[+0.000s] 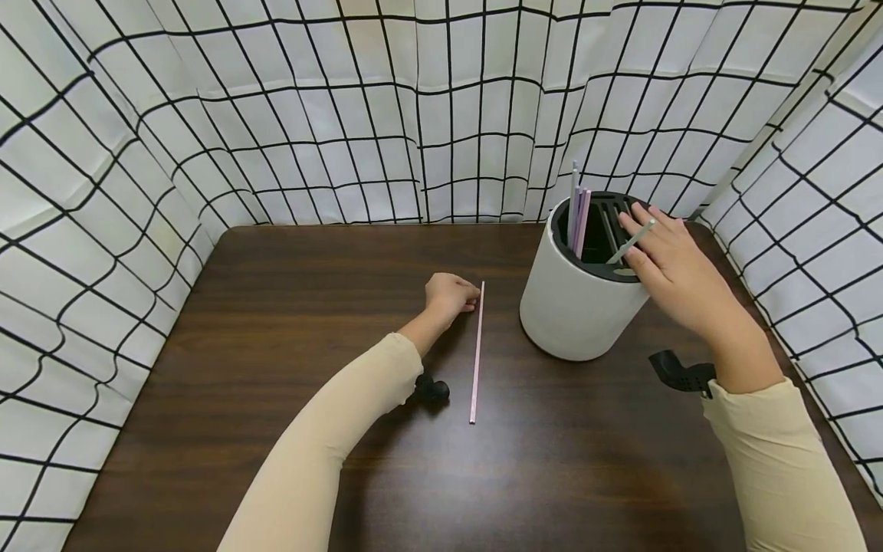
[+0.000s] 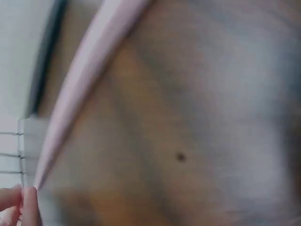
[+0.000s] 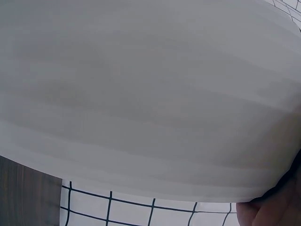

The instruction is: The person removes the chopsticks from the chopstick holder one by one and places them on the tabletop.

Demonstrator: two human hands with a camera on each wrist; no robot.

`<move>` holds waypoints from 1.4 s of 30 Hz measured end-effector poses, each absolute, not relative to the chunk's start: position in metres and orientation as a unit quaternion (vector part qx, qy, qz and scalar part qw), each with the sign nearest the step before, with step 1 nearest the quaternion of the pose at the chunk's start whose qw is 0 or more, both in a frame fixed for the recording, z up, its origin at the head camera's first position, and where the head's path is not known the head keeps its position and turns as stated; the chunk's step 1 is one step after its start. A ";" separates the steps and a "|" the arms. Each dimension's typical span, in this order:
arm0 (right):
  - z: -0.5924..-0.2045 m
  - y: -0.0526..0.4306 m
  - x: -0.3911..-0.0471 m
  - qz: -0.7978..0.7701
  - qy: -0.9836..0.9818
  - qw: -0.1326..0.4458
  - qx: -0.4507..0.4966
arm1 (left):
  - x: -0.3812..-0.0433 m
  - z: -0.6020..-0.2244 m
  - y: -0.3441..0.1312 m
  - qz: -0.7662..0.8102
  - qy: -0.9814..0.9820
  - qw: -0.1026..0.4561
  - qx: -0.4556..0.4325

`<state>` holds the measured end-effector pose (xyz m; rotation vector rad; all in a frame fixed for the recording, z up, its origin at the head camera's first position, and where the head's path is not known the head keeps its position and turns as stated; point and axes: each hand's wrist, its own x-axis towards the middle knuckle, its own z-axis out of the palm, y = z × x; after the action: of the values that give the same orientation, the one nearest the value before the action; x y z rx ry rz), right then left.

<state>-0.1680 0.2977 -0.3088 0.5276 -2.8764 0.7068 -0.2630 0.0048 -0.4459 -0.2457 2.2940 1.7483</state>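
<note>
My left hand (image 1: pixel 450 297) pinches a long, thin pink stick (image 1: pixel 477 356) near its far end. The stick's near end points toward me. In the left wrist view, the fingertips (image 2: pixel 31 202) meet at the narrow-looking end of the pink stick (image 2: pixel 80 80), and that view is blurred. On the right stands a white round utensil holder (image 1: pixel 576 314) with a black slotted top. My right hand (image 1: pixel 672 268) rests on its rim, fingers spread over the slots. A pale green stick (image 1: pixel 633 239) leans out of the holder across those fingers. Below the rim, the white wall (image 3: pixel 141 103) fills the right wrist view.
Several purple and pink sticks (image 1: pixel 579 218) stand upright in the holder's open compartment. A dark wooden table (image 1: pixel 310 307) lies beneath everything. White curtains with a black grid (image 1: pixel 331 115) enclose its back and sides. Black wrist mounts (image 1: pixel 679 374) jut from the sleeves.
</note>
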 end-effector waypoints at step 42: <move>-0.310 0.298 -0.168 0.231 -0.956 0.066 0.168 | -0.267 -0.289 0.064 0.753 0.602 0.132 0.232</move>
<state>-0.1678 0.2976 -0.3096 0.5055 -2.8846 0.6966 -0.2666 0.0641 -0.2886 0.6731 1.7469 2.1839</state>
